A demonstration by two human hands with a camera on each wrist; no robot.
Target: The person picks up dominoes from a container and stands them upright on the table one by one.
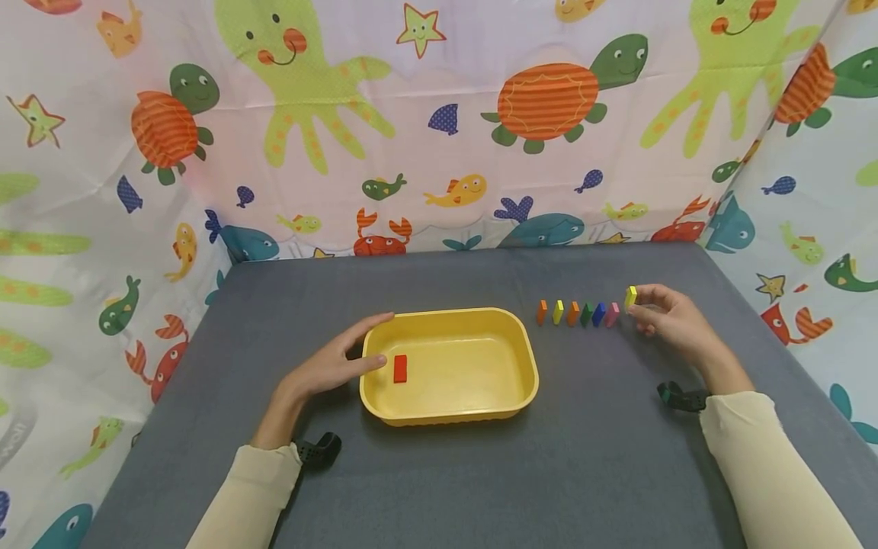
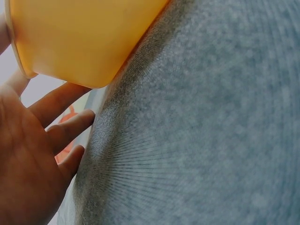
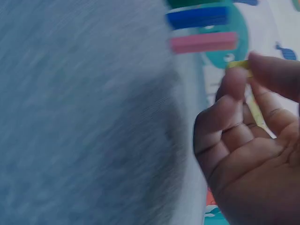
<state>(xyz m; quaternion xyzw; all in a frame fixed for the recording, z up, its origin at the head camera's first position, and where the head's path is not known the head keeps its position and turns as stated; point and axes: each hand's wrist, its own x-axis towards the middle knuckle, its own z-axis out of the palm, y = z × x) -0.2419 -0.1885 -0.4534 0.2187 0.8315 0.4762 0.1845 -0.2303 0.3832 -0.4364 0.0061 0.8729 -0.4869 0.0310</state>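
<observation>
My right hand [image 1: 668, 314] pinches a yellow domino [image 1: 631, 296] between thumb and fingertips, upright at the right end of a row. Beside it stands a pink domino [image 1: 613, 314], then a blue domino [image 1: 599, 313] and a green domino [image 1: 586, 314]. Whether the held piece touches the table cannot be told. My left hand [image 1: 329, 367] rests at the left end of a yellow tub [image 1: 449, 421], thumb over the rim, the other fingers extended outside in the left wrist view. One red domino [image 1: 401, 369] lies inside the tub.
Farther left, the row has an orange domino [image 1: 573, 313], a yellow one and another orange one, all standing with narrow gaps. A grey cloth covers the table [image 1: 480, 488]. Behind it and along the sides hangs a curtain [image 1: 425, 152] printed with sea animals.
</observation>
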